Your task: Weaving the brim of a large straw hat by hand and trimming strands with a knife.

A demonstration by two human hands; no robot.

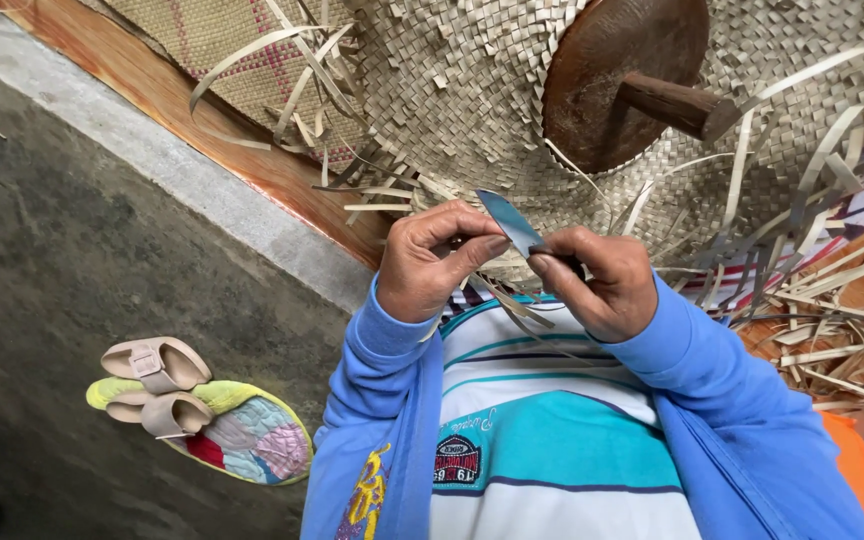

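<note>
1. Across the top of the view, a wide woven mat point(452, 90) of pale flat strips is lying spread out, its unfinished edge trailing loose strips toward the person.
2. On the mat, a round wooden disc with a stubby handle point(617, 75) is resting, well above the hands.
3. Below the mat's edge, the person in a blue jacket and striped shirt is holding both hands close together at chest height.
4. To the lower left, a pair of beige sandals point(157, 385) is sitting on a small patchwork floor mat point(252, 440) on the grey concrete.
5. The left hand point(432, 265) is curling shut, thumb and forefinger pinching thin pale strips point(512, 305) that are hanging down between the two hands.
6. The right hand point(602, 280) is closing around the dark handle of a small knife.
7. The knife blade point(510, 222) is sticking up between the hands, tilted toward the mat, its flat side just beside the left thumb and right at the pinched strips.
</note>
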